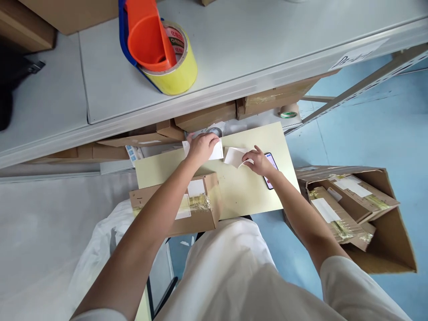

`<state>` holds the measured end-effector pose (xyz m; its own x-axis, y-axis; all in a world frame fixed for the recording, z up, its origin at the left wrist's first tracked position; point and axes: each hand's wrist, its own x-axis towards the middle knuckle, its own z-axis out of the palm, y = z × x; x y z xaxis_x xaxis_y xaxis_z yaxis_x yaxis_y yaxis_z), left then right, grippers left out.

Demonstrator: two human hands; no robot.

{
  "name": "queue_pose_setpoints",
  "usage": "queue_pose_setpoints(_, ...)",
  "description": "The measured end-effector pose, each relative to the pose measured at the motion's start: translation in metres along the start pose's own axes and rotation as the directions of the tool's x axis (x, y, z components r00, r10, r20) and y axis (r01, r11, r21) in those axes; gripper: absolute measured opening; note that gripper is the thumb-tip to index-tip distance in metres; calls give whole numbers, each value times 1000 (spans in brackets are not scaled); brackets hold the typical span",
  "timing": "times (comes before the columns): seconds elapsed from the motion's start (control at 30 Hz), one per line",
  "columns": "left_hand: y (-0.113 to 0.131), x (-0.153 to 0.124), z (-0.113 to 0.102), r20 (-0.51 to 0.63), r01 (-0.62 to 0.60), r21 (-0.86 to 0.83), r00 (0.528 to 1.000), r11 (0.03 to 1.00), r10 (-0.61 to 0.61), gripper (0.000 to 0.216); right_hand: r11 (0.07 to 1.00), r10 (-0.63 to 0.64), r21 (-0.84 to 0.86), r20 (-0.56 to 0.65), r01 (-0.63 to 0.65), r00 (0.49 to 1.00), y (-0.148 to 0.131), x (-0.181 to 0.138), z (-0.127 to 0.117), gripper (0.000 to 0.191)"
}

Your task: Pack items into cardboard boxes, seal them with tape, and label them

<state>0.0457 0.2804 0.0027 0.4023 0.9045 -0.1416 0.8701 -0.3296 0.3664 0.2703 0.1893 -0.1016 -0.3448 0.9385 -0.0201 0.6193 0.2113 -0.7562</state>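
Observation:
My left hand (201,148) is curled over a white card-like sheet or flat packet (216,151) near the back edge of a small cream table (249,198); whether it is one piece or a stack I cannot tell. My right hand (257,160) pinches the edge of a white paper slip (233,156) that lies to its left and curves up slightly. Just right of that hand rests a phone (269,182) with its screen lit. A taped cardboard box (214,196) bearing white labels sits under my left forearm.
A grey shelf (250,40) crosses above the table, holding a yellow tape roll (187,73) with an orange and blue tape dispenser (142,38). Cardboard boxes (207,115) and a tan tape roll (289,111) stand below it. At right, an open carton (397,240) holds taped parcels.

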Motion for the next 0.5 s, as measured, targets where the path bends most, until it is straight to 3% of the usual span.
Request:
queue_pose_setpoints(0.1, -5, -4, -9, -26, 32, -38, 999, 999, -33, 24, 989, 48, -140, 26, -44, 999, 1, -13, -2, 36)
queue_pose_setpoints(0.2, -1, -14, -20, -64, 21, -107, 998, 994, -28, 25, 982, 85, -166, -32, -89, 996, -22, -24, -11, 48)
queue_pose_setpoints(0.3, 12, -32, -32, -97, -35, -196, 995, 980, 16, 24, 996, 66, 68, -144, -56, 987, -70, -30, -20, 56)
queue_pose_setpoints(0.4, 33, -61, -47, -112, -118, -282, 990, 952, 90, 23, 907, 59, 420, -227, 42, 972, -132, -31, -19, 77)
queue_pose_setpoints(0.5, 44, -103, -68, -138, -187, -342, 979, 921, 147, 21, 831, 176, 555, -307, 26, 935, -185, -34, -7, 70)
